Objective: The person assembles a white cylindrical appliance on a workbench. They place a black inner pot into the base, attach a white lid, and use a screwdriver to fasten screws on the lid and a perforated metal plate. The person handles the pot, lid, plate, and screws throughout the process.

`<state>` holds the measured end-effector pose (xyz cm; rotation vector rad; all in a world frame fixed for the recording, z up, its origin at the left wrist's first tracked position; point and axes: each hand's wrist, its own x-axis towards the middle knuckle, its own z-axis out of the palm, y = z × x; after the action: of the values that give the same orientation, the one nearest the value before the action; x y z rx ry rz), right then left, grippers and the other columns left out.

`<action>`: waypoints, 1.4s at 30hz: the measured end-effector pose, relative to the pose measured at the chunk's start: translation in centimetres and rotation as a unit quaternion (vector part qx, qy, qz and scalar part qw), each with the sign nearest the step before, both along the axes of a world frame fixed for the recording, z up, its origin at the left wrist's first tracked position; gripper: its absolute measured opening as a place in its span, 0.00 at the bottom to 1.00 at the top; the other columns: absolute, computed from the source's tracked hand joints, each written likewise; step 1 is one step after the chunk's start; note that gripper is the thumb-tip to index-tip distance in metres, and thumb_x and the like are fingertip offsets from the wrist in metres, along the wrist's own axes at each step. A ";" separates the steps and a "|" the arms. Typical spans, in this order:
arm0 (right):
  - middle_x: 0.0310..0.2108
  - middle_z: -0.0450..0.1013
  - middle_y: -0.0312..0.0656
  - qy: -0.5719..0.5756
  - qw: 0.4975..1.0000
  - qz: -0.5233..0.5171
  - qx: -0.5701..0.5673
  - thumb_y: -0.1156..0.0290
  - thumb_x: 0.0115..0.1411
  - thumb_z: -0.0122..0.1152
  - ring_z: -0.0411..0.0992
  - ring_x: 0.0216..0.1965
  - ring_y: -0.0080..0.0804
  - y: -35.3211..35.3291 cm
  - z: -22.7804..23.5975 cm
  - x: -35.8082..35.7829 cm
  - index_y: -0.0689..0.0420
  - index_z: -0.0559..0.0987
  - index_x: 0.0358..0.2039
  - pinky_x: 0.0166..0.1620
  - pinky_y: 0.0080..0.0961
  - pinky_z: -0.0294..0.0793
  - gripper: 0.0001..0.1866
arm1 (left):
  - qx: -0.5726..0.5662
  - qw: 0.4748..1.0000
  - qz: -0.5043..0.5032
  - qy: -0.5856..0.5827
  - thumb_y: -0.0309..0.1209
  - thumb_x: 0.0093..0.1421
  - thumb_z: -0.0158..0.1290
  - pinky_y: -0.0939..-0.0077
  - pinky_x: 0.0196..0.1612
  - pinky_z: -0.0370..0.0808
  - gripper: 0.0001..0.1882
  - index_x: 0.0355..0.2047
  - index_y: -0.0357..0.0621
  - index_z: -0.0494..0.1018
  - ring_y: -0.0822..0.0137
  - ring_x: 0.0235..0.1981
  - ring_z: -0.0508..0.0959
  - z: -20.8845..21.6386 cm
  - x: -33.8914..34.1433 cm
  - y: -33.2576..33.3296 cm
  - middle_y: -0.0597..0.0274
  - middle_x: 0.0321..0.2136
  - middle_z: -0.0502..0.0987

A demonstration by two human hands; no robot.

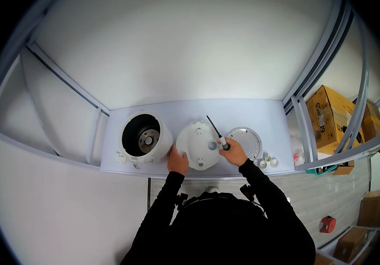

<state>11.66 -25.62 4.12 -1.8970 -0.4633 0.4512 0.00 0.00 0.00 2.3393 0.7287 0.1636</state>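
At the middle of the pale table (pixel 243 115) lies a white appliance lid (pixel 199 145), underside up. The left hand (pixel 177 161) presses its lower left edge, fingers together. The right hand (pixel 234 154), fingers clamped, holds a screwdriver (pixel 217 134) just right of the lid. Left of the lid stands the white cooker body (pixel 145 138), its dark well holding only a metal heating plate. Right of the lid lie a round perforated plate (pixel 248 140) and small white caps (pixel 268 161).

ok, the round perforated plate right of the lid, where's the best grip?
Probably the far-right rim of the perforated plate, coming in from the right. It lies flat on the table, so only the thin edge offers purchase. The right hand with the screwdriver covers its near-left side.
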 end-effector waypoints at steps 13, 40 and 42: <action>0.34 0.75 0.49 -0.186 0.982 -0.029 0.018 0.70 0.55 0.69 0.73 0.35 0.48 0.0 0.9 1.5 0.60 0.80 0.45 0.41 0.37 0.74 0.16 | -0.057 0.996 -0.052 -0.045 0.37 0.59 0.62 0.54 0.58 0.72 0.35 0.62 0.32 0.64 0.42 0.56 0.75 3.6 -0.7 0.0 0.38 0.54 0.75; 0.52 0.76 0.46 -0.229 0.902 -0.166 0.327 0.74 0.62 0.70 0.75 0.48 0.28 21.6 16.3 -9.0 0.62 0.71 0.55 0.45 0.23 0.74 0.24 | -0.016 0.949 -0.103 -0.296 0.25 0.55 0.60 0.55 0.64 0.68 0.17 0.46 0.43 0.78 0.46 0.62 0.71 11.1 -1.5 24.8 0.49 0.62 0.71; 0.51 0.76 0.46 -0.275 0.904 -0.172 0.278 0.72 0.63 0.68 0.75 0.45 0.27 23.7 15.2 -9.7 0.61 0.70 0.56 0.44 0.22 0.74 0.23 | -0.046 0.944 -0.139 -0.296 0.22 0.54 0.59 0.57 0.65 0.68 0.17 0.46 0.43 0.78 0.46 0.62 0.71 10.5 -1.2 24.8 0.47 0.63 0.70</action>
<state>1.98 -1.88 19.34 -1.4700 -0.5366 -0.4347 -1.18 24.85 10.49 2.1049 0.1043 0.6549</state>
